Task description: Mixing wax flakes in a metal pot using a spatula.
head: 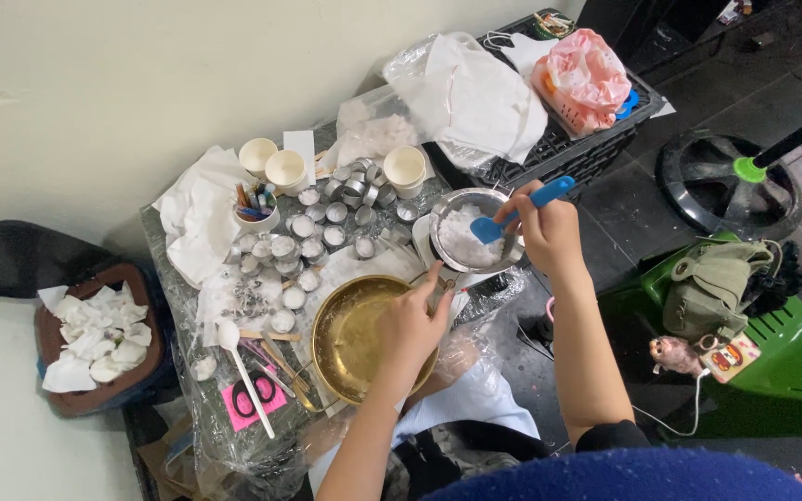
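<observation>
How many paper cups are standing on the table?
3 plain cream paper cups: two side by side at the back left and one further right, behind the steel bowl. A fourth cup holds pens. Others may be hidden under the clutter.

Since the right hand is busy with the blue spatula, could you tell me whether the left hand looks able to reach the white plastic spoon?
Probably yes: the left hand rests on the brass bowl, and the white plastic spoon lies uncovered just beyond it.

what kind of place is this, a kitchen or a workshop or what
Probably a makeshift home craft corner for candle making: a small table crowded with little metal tealight cups, a steel pot of white flakes and a brass bowl, set on a dark tiled floor.
</observation>
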